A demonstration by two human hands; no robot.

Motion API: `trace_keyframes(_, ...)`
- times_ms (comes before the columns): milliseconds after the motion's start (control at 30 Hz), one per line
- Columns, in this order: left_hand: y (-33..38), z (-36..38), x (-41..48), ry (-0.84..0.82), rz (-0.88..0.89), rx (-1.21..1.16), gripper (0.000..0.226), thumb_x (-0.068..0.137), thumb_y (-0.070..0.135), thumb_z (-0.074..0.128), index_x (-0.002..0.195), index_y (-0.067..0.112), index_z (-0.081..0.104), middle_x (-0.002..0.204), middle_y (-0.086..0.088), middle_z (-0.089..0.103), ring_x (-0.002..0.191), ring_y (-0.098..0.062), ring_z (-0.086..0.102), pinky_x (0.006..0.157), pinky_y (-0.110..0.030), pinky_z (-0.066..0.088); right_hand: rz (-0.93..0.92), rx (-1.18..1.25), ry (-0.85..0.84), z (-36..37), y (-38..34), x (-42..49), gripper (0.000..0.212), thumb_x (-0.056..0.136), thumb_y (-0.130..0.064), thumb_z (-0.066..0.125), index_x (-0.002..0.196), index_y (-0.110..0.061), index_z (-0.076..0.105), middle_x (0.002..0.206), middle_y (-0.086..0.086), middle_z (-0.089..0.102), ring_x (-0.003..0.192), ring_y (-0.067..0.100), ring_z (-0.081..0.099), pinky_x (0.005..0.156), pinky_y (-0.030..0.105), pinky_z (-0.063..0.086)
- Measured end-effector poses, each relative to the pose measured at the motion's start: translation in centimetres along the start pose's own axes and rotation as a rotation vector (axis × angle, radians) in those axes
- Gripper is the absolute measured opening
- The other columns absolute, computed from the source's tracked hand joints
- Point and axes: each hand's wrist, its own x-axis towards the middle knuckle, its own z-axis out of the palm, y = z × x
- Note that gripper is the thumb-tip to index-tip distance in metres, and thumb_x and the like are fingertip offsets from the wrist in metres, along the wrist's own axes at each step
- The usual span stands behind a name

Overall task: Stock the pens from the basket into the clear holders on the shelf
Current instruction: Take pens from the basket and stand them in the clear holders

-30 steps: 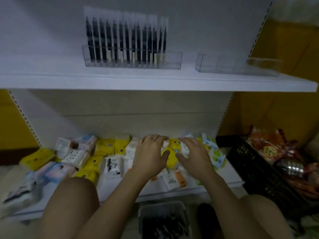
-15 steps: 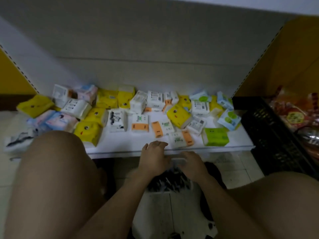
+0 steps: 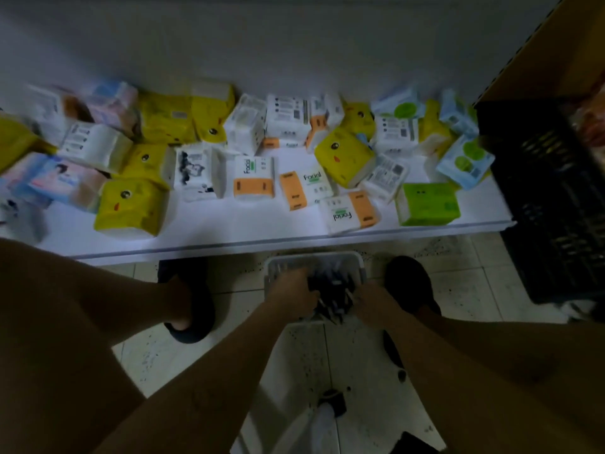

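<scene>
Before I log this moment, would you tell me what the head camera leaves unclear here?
- Head view, dim: fingertips of the left hand and right hand are buried among the pens; grip unclear.
- Number of pens: unreadable, dark heap in the basket under the hands.
- The clear holders: outside the frame.
- The black crate: cut by the right edge.

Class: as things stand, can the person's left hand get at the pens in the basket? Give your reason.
Probably yes. The left hand is down in the open-topped basket, against the pens, with nothing over them; the right hand is at their other side. Grip unclear.
</scene>
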Motion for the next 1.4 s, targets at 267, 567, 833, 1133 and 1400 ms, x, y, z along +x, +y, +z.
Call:
trace_keyframes(267,-1.9,7.9,3.9,-0.205,-0.072,-0.005,0.036,0.092,0.026,0.051,0.126,0.020,0.059,0.121,-0.006,0.059,0.105,-0.024,0.058,0.089,-0.039,0.054,0.026,-0.024,-0.021,2.2,0.9,4.3,0.031,0.097,-0.022,0.047,0.122,-0.010,0.060,0.125,0.013,0.058,0.122,0.032,0.049,0.103,0.039,0.037)
trace_keyframes(567,-2.0,9.6,4.0,-0.298,-0.024,0.174,0.055,0.093,0.024,0.055,0.145,0.019,0.038,0.148,-0.008,0.039,0.133,-0.028,0.037,0.107,-0.034,0.039,0.010,0.007,-0.142,4.1,1.6,5.5,0.044,0.098,-0.034,0.044,0.136,-0.014,0.047,0.130,0.016,0.052,0.115,0.036,0.051,0.091,0.038,0.044)
trace_keyframes(833,-1.4,8.6,3.8,-0.106,-0.104,0.102,0.024,0.095,0.013,0.051,0.113,0.005,0.064,0.108,-0.012,0.065,0.096,-0.025,0.063,0.080,-0.032,0.054,0.098,0.075,-0.005,4.2,2.0,5.0,0.021,0.093,-0.027,0.052,0.083,-0.012,0.063,0.075,0.002,0.053,0.079,0.028,0.053,0.059,0.025,0.037)
trace_keyframes(1133,-1.7,2.6,2.6,-0.071,-0.178,-0.231,0.017,0.089,0.023,0.051,0.095,0.011,0.062,0.090,-0.010,0.065,0.092,-0.024,0.061,0.096,-0.037,0.047,0.321,0.225,0.247,2.0,0.9,2.8,0.015,0.092,-0.016,0.059,0.085,-0.006,0.066,0.084,0.011,0.063,0.075,0.025,0.061,0.064,0.030,0.053)
trace_keyframes(1400,-0.2,-1.9,-1.8,-0.089,-0.267,-0.747,0.026,0.103,0.019,0.040,0.096,0.005,0.061,0.071,-0.007,0.065,0.044,-0.007,0.051,0.040,-0.017,0.038,0.373,0.756,0.184,-1.3,-2.2,-1.6,0.022,0.093,-0.005,0.051,0.072,-0.013,0.050,0.073,0.005,0.056,0.064,0.017,0.061,0.061,0.027,0.056)
